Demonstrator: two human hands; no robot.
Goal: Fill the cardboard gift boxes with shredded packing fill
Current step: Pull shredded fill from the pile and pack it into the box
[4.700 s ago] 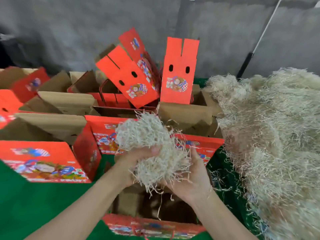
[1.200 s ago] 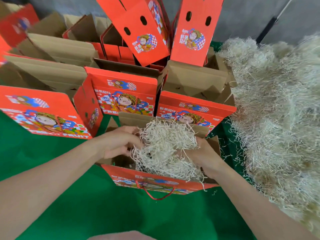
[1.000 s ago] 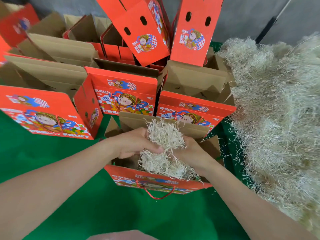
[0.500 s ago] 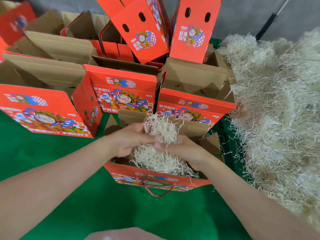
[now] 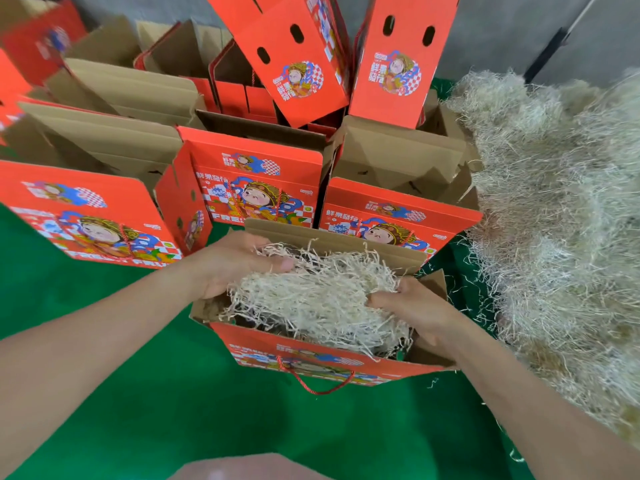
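– Fingers [image 5: 282,265], state?
– Left hand [image 5: 232,268] and right hand [image 5: 420,315] both curl round one wad of pale shredded packing fill [image 5: 318,299].
– Location?
– Inside open red cardboard gift box [image 5: 311,355], green worktop [image 5: 138,393]. Wad's long axis runs left-right, a hand at each end; straw-coloured supply heap [image 5: 554,220] lies nearer right hand.

Bare forearms [image 5: 104,344], bare hands [image 5: 232,268]
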